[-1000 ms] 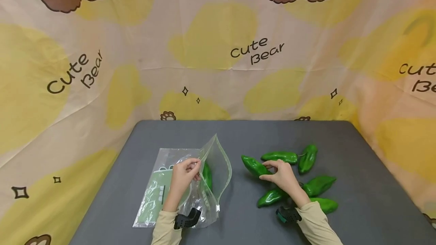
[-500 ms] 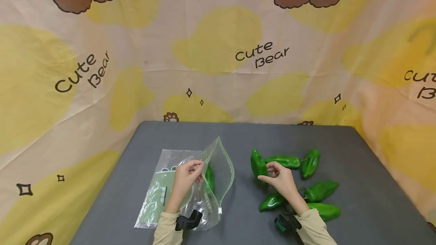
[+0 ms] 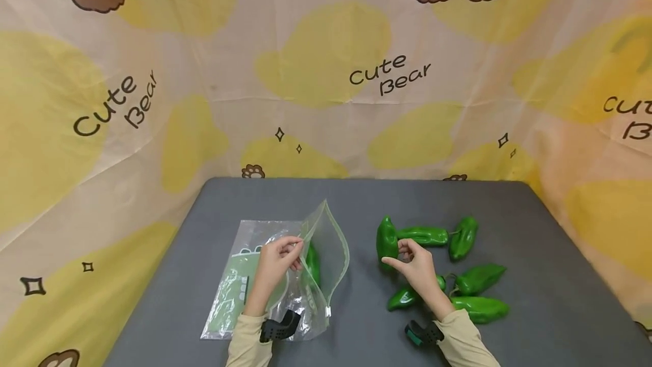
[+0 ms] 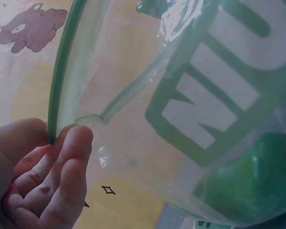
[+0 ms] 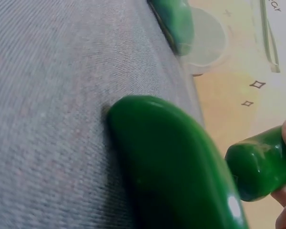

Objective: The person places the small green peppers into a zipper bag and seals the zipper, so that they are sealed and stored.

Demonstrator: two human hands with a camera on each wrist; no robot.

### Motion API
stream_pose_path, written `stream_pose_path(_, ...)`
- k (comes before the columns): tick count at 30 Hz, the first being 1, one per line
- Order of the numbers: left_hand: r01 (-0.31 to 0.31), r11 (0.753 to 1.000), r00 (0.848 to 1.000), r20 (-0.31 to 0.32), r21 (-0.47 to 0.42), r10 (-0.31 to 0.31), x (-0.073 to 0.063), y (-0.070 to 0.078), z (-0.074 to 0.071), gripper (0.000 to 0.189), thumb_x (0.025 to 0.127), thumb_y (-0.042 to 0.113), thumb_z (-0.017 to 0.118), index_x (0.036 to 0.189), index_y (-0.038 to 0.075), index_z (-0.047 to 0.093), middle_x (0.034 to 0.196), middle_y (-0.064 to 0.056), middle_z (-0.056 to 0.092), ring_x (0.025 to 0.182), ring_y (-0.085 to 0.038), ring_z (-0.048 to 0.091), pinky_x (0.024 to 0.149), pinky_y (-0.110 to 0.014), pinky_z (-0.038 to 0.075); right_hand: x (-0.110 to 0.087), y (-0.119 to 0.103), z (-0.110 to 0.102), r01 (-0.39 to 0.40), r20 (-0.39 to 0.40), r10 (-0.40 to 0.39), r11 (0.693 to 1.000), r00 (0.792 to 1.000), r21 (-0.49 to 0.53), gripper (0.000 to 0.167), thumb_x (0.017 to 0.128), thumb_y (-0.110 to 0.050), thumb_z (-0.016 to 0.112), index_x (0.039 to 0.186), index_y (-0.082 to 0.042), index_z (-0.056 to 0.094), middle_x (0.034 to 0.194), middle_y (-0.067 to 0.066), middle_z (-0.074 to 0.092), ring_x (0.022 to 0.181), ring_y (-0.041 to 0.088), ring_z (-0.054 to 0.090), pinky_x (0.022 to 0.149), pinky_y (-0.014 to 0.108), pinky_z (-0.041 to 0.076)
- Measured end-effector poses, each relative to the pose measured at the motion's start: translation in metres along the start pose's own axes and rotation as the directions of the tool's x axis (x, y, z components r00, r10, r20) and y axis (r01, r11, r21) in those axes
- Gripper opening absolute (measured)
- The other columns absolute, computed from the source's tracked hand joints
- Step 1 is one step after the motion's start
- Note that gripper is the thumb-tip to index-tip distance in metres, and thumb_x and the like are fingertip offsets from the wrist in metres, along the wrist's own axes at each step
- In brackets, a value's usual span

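With the left hand [image 3: 277, 259], pinches the edge of a clear plastic zip bag with green trim [image 3: 333, 265], gaping at its mouth, on the left of the dark grey table [image 3: 356, 203]. Has one shiny green pepper inside the bag [image 3: 313, 268]. With the right hand [image 3: 416, 264], grips a long, shiny green pepper [image 3: 387, 237] between thumb and fingers, up off the table and to the right of the bag. Has more smooth green peppers [image 3: 479, 280] lying on the right, including two at the far side and one nearer, partly hidden by the right wrist. Wears a black band [image 3: 279, 330] on the left wrist and another black band [image 3: 425, 334] on the right.
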State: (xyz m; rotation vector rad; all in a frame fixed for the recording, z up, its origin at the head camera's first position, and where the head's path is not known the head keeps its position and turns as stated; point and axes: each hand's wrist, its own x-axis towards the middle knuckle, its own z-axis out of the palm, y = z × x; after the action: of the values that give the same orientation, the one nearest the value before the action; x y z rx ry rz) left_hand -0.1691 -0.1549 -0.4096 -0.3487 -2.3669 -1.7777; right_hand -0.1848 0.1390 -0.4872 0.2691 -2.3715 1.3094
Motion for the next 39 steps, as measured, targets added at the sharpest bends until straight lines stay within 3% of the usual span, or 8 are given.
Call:
stream_pose_path(7,0.005,1.000,1.000,0.008,0.010,-0.005,0.000,0.001,0.001,0.010,0.084,-0.007,0.057,0.091,-0.014,0.060,0.061,-0.016,0.059,0.046,-0.030,0.057,0.046,-0.038,0.052,0.000,-0.002,-0.001,0.035,-0.020,-0.035,0.999,0.999,0.007,0.034,0.063,-0.011,0.081,0.088,-0.005,0.060,0.075,-0.001,0.056,0.064,0.015,0.054,0.056,0.027,0.047)
stream_pose_path(16,-0.010,1.000,1.000,0.013,0.015,0.010,0.000,-0.001,0.002,0.010,0.084,-0.007,0.057,0.090,-0.013,0.060,0.059,-0.015,0.059,0.045,-0.031,0.057,0.045,-0.038,0.052,0.000,-0.006,-0.004,0.079,-0.024,-0.078,0.996,0.997,0.049,0.034,0.065,-0.006,0.079,0.090,-0.004,0.057,0.076,-0.001,0.055,0.061,0.009,0.050,0.051,0.024,0.044)
stream_pose_path(21,-0.025,1.000,0.999,0.023,0.007,0.025,0.002,-0.002,0.003,0.011,0.084,-0.006,0.057,0.091,-0.014,0.060,0.061,-0.016,0.060,0.046,-0.032,0.057,0.046,-0.041,0.051,0.002,-0.010,-0.005,0.128,-0.047,-0.124,0.988,0.991,0.092,0.033,0.065,-0.003,0.078,0.089,-0.002,0.057,0.074,-0.001,0.055,0.058,0.009,0.047,0.048,0.022,0.040)
stream_pose_path(31,0.004,1.000,1.000,0.025,-0.006,-0.003,-0.001,0.000,0.009,0.011,0.084,-0.006,0.056,0.091,-0.014,0.060,0.061,-0.017,0.060,0.046,-0.030,0.057,0.045,-0.038,0.052,0.000,-0.016,-0.012,0.134,-0.096,-0.115,0.966,0.989,0.221,0.029,0.066,-0.004,0.078,0.085,-0.009,0.055,0.065,-0.001,0.052,0.054,0.007,0.044,0.044,0.019,0.037)
stream_pose_path(36,-0.002,1.000,1.000,0.017,0.011,0.002,0.000,0.000,0.009,0.012,0.084,-0.006,0.056,0.092,-0.014,0.059,0.062,-0.017,0.060,0.046,-0.031,0.057,0.045,-0.036,0.052,0.005,-0.031,-0.016,0.095,-0.061,-0.081,0.954,0.995,0.285,0.027,0.067,-0.001,0.077,0.083,-0.007,0.057,0.062,0.000,0.049,0.053,0.012,0.043,0.044,0.022,0.036)
stream_pose_path(39,-0.013,1.000,1.000,0.012,0.020,0.012,0.001,-0.005,0.009,0.012,0.085,-0.005,0.057,0.092,-0.013,0.060,0.062,-0.016,0.061,0.046,-0.031,0.057,0.045,-0.036,0.052,0.008,-0.048,-0.021,0.111,-0.052,-0.100,0.951,0.994,0.288,0.025,0.067,0.003,0.076,0.080,-0.004,0.055,0.060,0.001,0.046,0.051,0.013,0.040,0.044,0.024,0.034)
